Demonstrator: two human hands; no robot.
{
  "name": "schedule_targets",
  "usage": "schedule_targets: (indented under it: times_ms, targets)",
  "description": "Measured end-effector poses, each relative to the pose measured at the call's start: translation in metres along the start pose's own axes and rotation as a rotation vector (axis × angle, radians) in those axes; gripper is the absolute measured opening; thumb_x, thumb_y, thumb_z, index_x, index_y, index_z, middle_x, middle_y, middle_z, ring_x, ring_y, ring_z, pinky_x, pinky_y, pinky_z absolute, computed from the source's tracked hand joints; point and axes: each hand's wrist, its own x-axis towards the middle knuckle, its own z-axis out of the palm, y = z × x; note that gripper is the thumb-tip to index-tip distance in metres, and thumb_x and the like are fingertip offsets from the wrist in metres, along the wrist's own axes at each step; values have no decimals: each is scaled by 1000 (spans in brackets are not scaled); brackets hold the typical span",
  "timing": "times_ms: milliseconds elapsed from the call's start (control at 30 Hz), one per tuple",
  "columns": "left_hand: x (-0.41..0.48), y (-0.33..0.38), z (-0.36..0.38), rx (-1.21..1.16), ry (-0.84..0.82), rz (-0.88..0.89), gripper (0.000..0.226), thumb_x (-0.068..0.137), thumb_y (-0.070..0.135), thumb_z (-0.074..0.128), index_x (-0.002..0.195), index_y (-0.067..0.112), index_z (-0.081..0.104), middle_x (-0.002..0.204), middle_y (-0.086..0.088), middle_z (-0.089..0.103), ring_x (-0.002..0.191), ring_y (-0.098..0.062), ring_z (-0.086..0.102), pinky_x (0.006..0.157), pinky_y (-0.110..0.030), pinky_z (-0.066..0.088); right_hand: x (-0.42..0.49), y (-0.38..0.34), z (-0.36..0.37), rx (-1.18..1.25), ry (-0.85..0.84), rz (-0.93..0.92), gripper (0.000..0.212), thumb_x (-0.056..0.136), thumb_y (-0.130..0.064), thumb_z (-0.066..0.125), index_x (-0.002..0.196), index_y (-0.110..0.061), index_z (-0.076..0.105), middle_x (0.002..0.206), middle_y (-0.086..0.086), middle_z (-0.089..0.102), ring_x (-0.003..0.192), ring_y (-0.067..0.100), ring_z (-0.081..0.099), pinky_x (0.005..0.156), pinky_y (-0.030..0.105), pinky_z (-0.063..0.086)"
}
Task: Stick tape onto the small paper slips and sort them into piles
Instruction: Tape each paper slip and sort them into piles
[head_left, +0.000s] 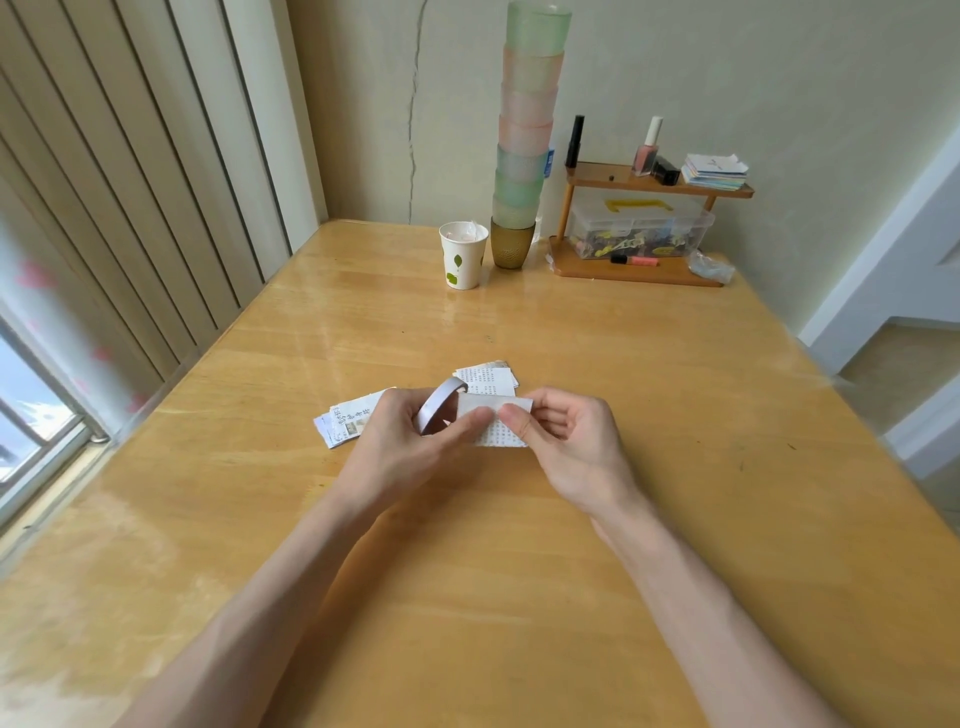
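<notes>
A small white paper slip (496, 422), printed with rows of tiny characters, is held just above a wooden table (519, 571) at the centre of the frame. The left hand (410, 441) pinches it at its left edge, and the thumb and forefinger of the right hand (566, 441) pinch it at its right. The left hand's curled fingers also grip a roll of tape (440, 410), a thin pale ring standing on edge against the slip's left side. The print on the slip is too fine to read, and the lower part of the roll is hidden behind the left hand's fingers. Whether a strip of tape already runs onto the paper cannot be made out. A pile of printed slips (344, 422) lies on the table just left of the left hand, partly covered by it, and a second pile (488, 375) lies just above the hands in the frame. Along the top of the frame stand a paper cup (464, 254), a tall stack of tinted cups (527, 130) and, at upper right, a small wooden shelf (649, 183).
</notes>
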Motion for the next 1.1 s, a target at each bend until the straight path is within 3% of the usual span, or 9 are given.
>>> schedule_targets:
  times_ms: [100, 200, 333, 433, 567, 733, 867, 967, 1100]
  targets:
    - [0, 3, 1, -41, 36, -34, 45, 93, 33, 77, 55, 18, 58, 52, 10, 45, 50, -9, 34, 49, -21, 28, -2, 2, 5, 31, -6, -18, 28, 96, -26, 76, 93, 2, 73, 92, 25, 73, 83, 18, 68, 80, 38, 52]
    - [0, 3, 3, -61, 66, -32, 45, 94, 32, 76, 52, 29, 60, 51, 13, 45, 50, -9, 34, 48, -20, 28, -5, -1, 9, 101, -16, 37, 12, 96, -20, 76, 101, -9, 78, 94, 3, 81, 90, 13, 76, 82, 27, 59]
    - [-1, 5, 7, -96, 67, -41, 39, 93, 35, 76, 56, 32, 66, 53, 9, 49, 50, -10, 40, 49, -18, 33, -4, -1, 11, 105, 80, 18, 3, 93, -17, 78, 93, -14, 79, 83, 0, 80, 67, 6, 67, 70, 19, 53]
    - [-3, 8, 9, -93, 33, -17, 30, 92, 37, 77, 64, 28, 73, 55, 6, 51, 53, -12, 38, 50, -20, 31, -4, 0, 10, 95, 122, -4, 5, 92, -18, 79, 88, -16, 79, 79, -3, 79, 65, 7, 67, 71, 19, 53]
    - [-3, 7, 6, -82, 64, 3, 22, 96, 30, 75, 76, 19, 77, 50, 15, 48, 48, -7, 34, 49, -18, 29, -5, 1, 11, 148, 103, 36, 22, 91, -27, 80, 105, -11, 77, 84, -1, 80, 66, 7, 66, 73, 22, 53]
    - [-4, 6, 8, -88, 57, -22, 26, 95, 35, 74, 76, 17, 77, 54, 15, 54, 52, -7, 39, 52, -19, 33, -3, 1, 11, 91, 98, -3, 20, 96, -21, 75, 87, -3, 75, 74, -7, 74, 71, 4, 68, 73, 19, 52]
    - [-2, 5, 8, -135, 90, -36, 29, 94, 36, 75, 70, 22, 74, 57, 6, 51, 53, -13, 39, 51, -23, 33, -3, 2, 13, 76, 101, -54, 29, 96, -21, 76, 87, 7, 71, 74, 2, 69, 70, 7, 64, 71, 22, 52]
    - [-1, 3, 8, -126, 91, -17, 31, 96, 35, 74, 65, 30, 71, 55, 8, 46, 54, -15, 35, 52, -28, 29, -5, 1, 15, 116, 90, 13, 23, 93, -26, 79, 97, -4, 76, 85, 0, 79, 76, 10, 71, 77, 29, 56]
    - [-2, 1, 10, -135, 77, -31, 26, 96, 37, 74, 79, 17, 76, 61, -1, 52, 58, -16, 40, 58, -33, 36, -4, 2, 15, 73, 126, 4, 22, 95, -23, 76, 95, -1, 75, 87, 12, 79, 76, 14, 71, 82, 44, 59]
